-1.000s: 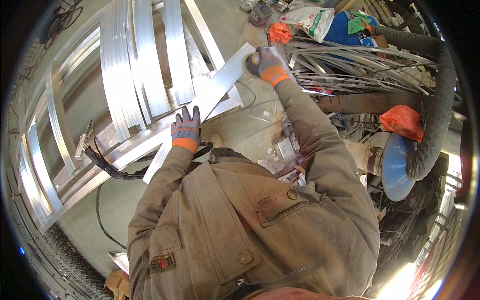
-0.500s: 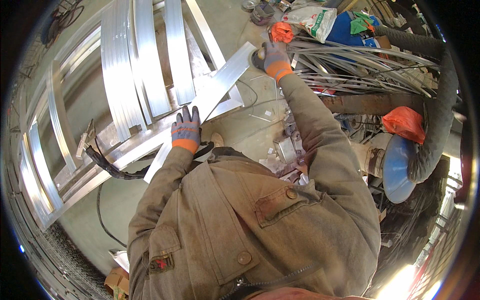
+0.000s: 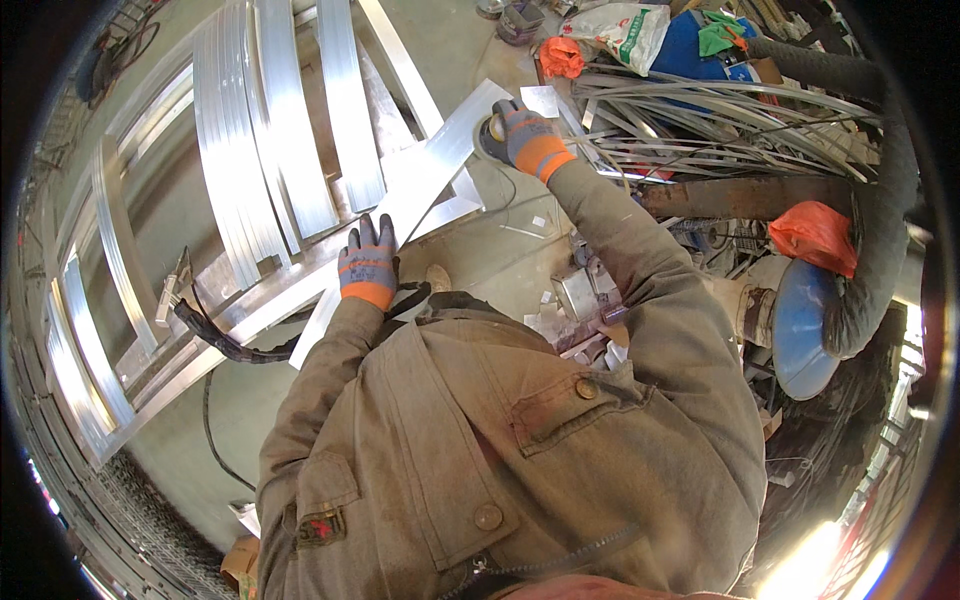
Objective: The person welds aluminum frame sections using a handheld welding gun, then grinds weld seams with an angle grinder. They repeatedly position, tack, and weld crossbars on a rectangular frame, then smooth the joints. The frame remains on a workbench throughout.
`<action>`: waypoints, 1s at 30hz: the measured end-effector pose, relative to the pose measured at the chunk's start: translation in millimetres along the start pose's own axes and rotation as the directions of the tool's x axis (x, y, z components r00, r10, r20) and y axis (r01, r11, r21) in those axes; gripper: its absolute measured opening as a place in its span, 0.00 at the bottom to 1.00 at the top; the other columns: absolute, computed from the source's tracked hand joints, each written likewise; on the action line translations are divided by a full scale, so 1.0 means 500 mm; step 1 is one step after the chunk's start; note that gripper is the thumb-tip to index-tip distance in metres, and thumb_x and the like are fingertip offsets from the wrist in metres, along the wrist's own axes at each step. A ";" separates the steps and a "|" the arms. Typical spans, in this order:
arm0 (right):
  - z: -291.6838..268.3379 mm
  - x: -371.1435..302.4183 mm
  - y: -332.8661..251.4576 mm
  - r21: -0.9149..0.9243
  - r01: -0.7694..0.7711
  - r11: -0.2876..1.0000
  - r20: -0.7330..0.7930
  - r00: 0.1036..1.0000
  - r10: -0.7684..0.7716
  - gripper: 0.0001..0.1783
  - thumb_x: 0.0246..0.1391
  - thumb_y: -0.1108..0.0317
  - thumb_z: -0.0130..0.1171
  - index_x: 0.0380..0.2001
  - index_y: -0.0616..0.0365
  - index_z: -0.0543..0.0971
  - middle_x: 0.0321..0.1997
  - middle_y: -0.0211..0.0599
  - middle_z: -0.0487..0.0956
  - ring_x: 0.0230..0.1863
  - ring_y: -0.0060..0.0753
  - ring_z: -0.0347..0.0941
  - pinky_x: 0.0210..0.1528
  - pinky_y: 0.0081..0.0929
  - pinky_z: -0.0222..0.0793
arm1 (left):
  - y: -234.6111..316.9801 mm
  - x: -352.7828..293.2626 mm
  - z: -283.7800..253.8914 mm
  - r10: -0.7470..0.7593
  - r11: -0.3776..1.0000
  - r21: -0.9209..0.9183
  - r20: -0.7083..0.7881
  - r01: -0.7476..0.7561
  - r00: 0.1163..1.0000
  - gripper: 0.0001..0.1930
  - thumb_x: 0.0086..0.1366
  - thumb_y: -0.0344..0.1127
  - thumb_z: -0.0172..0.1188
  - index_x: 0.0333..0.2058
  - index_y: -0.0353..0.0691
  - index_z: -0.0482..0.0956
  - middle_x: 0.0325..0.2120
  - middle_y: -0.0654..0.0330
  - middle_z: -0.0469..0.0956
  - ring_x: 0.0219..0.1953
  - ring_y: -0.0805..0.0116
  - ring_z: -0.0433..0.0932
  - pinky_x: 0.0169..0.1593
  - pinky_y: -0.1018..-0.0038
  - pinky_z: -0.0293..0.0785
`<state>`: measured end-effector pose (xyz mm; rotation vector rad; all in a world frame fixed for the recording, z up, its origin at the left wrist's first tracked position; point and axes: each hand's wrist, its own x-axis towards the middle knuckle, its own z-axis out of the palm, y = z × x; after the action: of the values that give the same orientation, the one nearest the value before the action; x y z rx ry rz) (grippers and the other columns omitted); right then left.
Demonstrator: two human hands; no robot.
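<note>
Head view: from where I'm standing, the left hand [image 3: 368, 262] is lying open and flat on a long metal strip [image 3: 432, 182], its fingers pointing away from the body, while the right hand [image 3: 532, 138] is gripping a round dark-and-yellow tool [image 3: 490, 139] just beside the strip's far end. Whether the tool is touching the metal, I cannot tell. The strip is running slantwise from below the left hand, under its palm, up to an end just left of the right hand, so its bare upper stretch is lying between the two. Beneath it a metal frame [image 3: 270, 303] is stretching leftward, and more strips [image 3: 225, 150] are lying across that. A black cable bundle [image 3: 228, 346] is hanging over the near rail. Off to the right, thin metal lengths [image 3: 700, 115] are sprawling near a white sack [image 3: 622, 38], and an orange bag [image 3: 815, 238] is resting by a blue disc [image 3: 803, 325]
</note>
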<state>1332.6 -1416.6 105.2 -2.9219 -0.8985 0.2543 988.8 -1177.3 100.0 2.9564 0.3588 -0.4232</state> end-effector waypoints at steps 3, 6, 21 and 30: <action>-0.025 0.011 -0.010 0.028 -0.021 0.999 -0.067 0.997 0.023 0.28 0.66 0.52 0.67 0.64 0.49 0.74 0.64 0.56 0.83 0.60 0.65 0.85 0.61 0.55 0.83 | 0.000 -0.002 0.000 0.003 0.999 -0.048 -0.007 -0.004 1.000 0.44 0.70 0.42 0.72 0.81 0.50 0.62 0.80 0.37 0.63 0.75 0.33 0.71 0.69 0.43 0.75; -0.042 0.026 -0.016 0.045 -0.119 0.992 -0.205 0.971 0.126 0.22 0.69 0.56 0.63 0.61 0.51 0.74 0.65 0.59 0.82 0.60 0.65 0.85 0.61 0.56 0.83 | -0.001 -0.001 -0.001 0.006 0.999 -0.038 0.002 -0.006 1.000 0.45 0.69 0.42 0.72 0.82 0.50 0.62 0.80 0.37 0.63 0.74 0.32 0.72 0.69 0.44 0.75; 0.020 -0.044 -0.076 -0.055 0.128 0.990 -0.033 0.991 -0.130 0.30 0.69 0.54 0.63 0.69 0.53 0.74 0.71 0.56 0.78 0.64 0.61 0.84 0.64 0.57 0.81 | 0.003 0.000 -0.002 0.002 1.000 -0.025 -0.011 -0.002 1.000 0.46 0.69 0.43 0.73 0.82 0.50 0.62 0.80 0.37 0.63 0.75 0.33 0.71 0.70 0.44 0.76; -0.013 0.097 0.088 -0.038 -0.117 0.992 -0.105 0.988 0.112 0.29 0.72 0.50 0.57 0.68 0.53 0.74 0.73 0.56 0.78 0.66 0.66 0.82 0.66 0.55 0.80 | -0.004 -0.007 0.011 0.020 1.000 -0.020 -0.023 -0.020 1.000 0.49 0.65 0.41 0.78 0.81 0.51 0.62 0.79 0.36 0.64 0.75 0.33 0.71 0.70 0.47 0.76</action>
<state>1397.7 -1425.7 99.7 -2.9997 -0.7324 0.0905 983.8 -1177.0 95.5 2.9450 0.3335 -0.3812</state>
